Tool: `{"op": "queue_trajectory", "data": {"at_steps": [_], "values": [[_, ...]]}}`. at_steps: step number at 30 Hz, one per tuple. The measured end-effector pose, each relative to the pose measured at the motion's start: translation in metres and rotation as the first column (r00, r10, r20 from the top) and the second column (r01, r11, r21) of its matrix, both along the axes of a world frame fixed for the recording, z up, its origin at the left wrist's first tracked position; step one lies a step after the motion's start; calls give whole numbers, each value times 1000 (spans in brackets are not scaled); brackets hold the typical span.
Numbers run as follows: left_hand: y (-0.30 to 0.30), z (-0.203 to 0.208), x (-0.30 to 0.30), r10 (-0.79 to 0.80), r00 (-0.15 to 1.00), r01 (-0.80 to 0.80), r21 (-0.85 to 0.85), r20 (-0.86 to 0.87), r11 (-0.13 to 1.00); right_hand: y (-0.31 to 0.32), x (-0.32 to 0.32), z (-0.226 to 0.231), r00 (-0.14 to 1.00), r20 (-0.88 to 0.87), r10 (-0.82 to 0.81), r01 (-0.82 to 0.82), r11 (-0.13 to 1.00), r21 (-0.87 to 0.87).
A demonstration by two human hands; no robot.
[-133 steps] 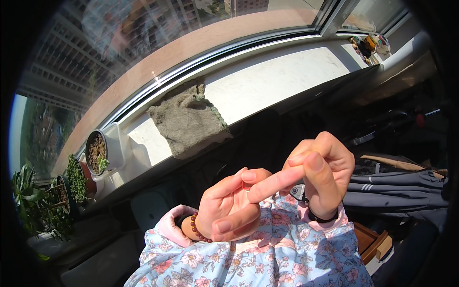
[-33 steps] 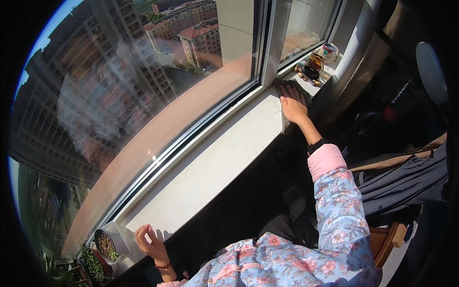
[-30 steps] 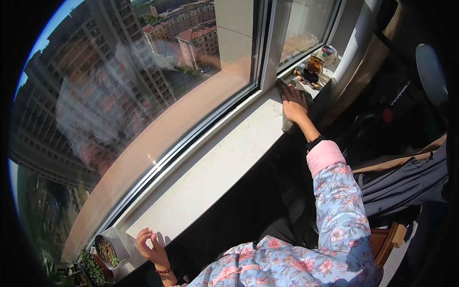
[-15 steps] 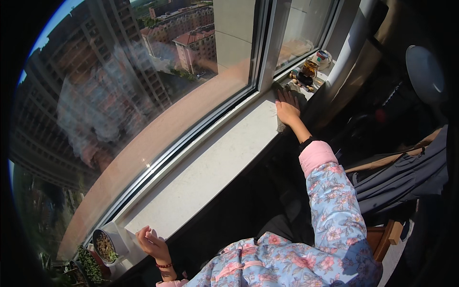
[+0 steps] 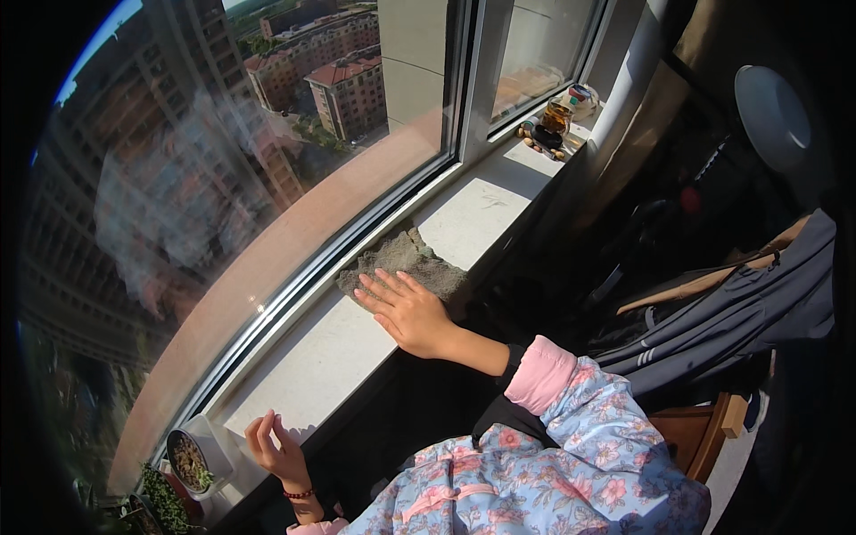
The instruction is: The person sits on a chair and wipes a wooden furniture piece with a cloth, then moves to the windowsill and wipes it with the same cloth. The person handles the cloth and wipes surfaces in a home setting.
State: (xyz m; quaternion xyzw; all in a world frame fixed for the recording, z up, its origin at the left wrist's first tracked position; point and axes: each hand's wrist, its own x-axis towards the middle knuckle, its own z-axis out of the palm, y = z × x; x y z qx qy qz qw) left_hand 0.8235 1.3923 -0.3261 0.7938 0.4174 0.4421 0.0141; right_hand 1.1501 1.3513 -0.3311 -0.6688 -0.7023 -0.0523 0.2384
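My right hand [image 5: 412,314] lies flat, fingers spread, on a grey cleaning cloth [image 5: 392,252] about midway along the white windowsill [image 5: 303,361]. The cloth is rumpled and spans most of the sill's depth, from the window frame to the front edge. Nothing is gripped; the palm presses from above. At the near left end of the sill, my left hand [image 5: 278,450] is raised by the front edge with loosely bent fingers apart, holding nothing. Closest to it is a white pot [image 5: 198,453] with soil and a small plant.
Green potted plants [image 5: 163,499] crowd the lower left corner. At the sill's far end stand a jar of amber liquid [image 5: 557,116] and several small objects. The window glass [image 5: 339,169] runs along the sill. Dark grey clothing [image 5: 731,299] hangs at the right.
My right hand has come from the far end of the sill to its middle, bringing the grey cloth along toward the near left. My left hand has hardly moved.
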Motion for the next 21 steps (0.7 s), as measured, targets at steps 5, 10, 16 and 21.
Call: {"op": "queue_trajectory", "data": {"at_steps": [5,10,16,21], "values": [[-3,0,0,16,999,-16,-14,-29,1000,25,-78,2,916,-97,390,-393,920,-5],[-1,2,1,35,996,-24,126,-83,992,33,-75,1,887,-128,443,-451,891,-41],[-2,1,3,49,997,-45,71,-66,996,28,-15,6,965,-24,261,-262,960,-100],[-4,5,3,62,992,-49,118,-108,992,21,66,7,993,-91,76,-84,992,-92]]}}
